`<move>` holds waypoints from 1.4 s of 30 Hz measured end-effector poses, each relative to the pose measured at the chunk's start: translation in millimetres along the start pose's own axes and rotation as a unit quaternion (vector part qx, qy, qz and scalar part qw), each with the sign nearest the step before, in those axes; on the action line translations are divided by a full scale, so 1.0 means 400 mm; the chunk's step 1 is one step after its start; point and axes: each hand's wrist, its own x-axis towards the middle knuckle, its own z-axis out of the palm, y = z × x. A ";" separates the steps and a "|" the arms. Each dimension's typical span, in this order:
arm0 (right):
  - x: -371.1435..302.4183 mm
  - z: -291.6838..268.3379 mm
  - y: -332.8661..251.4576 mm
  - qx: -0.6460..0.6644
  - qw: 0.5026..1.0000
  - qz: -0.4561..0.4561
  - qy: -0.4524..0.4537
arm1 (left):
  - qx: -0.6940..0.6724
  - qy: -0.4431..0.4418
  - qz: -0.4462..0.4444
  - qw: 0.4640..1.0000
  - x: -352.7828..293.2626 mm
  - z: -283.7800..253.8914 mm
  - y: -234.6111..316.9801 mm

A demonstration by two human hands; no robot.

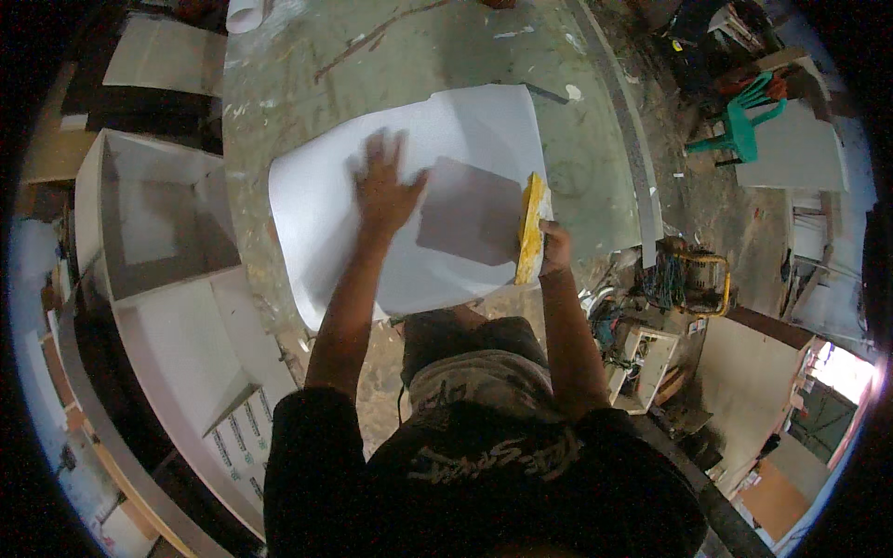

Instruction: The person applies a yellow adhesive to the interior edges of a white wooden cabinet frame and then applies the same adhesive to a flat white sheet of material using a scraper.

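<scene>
A large white sheet (326,200) lies over the green-grey tabletop, its left edge curling. My left hand (386,186) is over the sheet's left half, fingers and thumb apart, slightly blurred; whether it touches the sheet I cannot tell. At the sheet's right edge my right hand (556,246) grips a narrow yellow-faced piece (530,228) with a pale back, tilted up on edge. Its exact kind is unclear. Between the hands a darker grey rectangle (470,209) shows on the sheet; I cannot tell if it is a shadow or a flat piece.
The worn tabletop (595,205) has a grey strip along its right edge. A white roll (245,15) lies at the far left corner. Open white cabinet boxes (158,214) stand left. To the right are a green plastic chair (739,126), tangled cables (662,279) and a yellow-framed machine (705,282).
</scene>
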 end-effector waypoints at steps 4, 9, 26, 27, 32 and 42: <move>-0.002 0.010 0.008 -0.008 1.000 0.002 0.018 | 0.139 0.025 -0.199 0.970 -0.122 -0.095 -0.194; -0.001 0.038 0.004 -0.026 0.998 0.027 0.049 | 0.146 0.022 -0.232 0.961 -0.107 -0.081 -0.212; 0.285 0.542 -0.199 -0.873 0.459 -0.162 -0.026 | 0.121 -0.011 -0.203 0.972 -0.013 -0.028 0.004; 0.288 0.566 -0.183 -0.943 0.293 -0.148 -0.050 | 0.121 -0.013 -0.206 0.971 -0.014 -0.030 0.003; 0.297 0.448 -0.128 -0.929 0.282 -0.227 -0.073 | 0.100 -0.017 -0.210 0.972 -0.005 -0.050 0.017; 0.251 0.367 -0.105 -0.903 0.319 -0.285 -0.038 | 0.089 0.007 -0.197 0.976 -0.006 -0.035 0.005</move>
